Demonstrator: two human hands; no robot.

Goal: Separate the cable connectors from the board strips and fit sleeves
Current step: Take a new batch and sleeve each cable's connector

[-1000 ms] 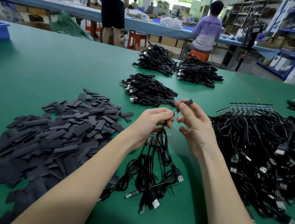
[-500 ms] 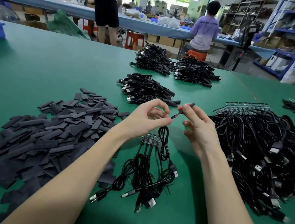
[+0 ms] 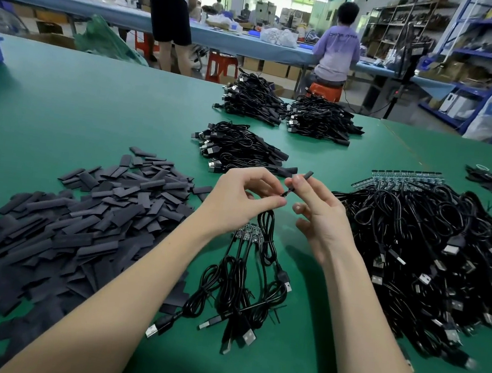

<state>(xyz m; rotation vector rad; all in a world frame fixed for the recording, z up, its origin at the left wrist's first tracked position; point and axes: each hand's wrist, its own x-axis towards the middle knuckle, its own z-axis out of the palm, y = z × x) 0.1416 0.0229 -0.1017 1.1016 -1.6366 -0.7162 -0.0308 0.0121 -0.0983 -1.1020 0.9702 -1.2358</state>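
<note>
head view: the left hand pinches the free end of a black cable between thumb and forefinger, while the right hand pinches a short dark sleeve at its fingertips, other fingers loosely spread; sleeve and cable tip lie between the two hands, just above the board strip on the green table. the sleeve's long axis runs up and to the right, its lower mouth facing the cable tip, touching or nearly so, so seating it probably means sliding along that line. compared with half a second ago, the hands sit much the same and the sleeve stays unseated, its pile lying left.
</note>
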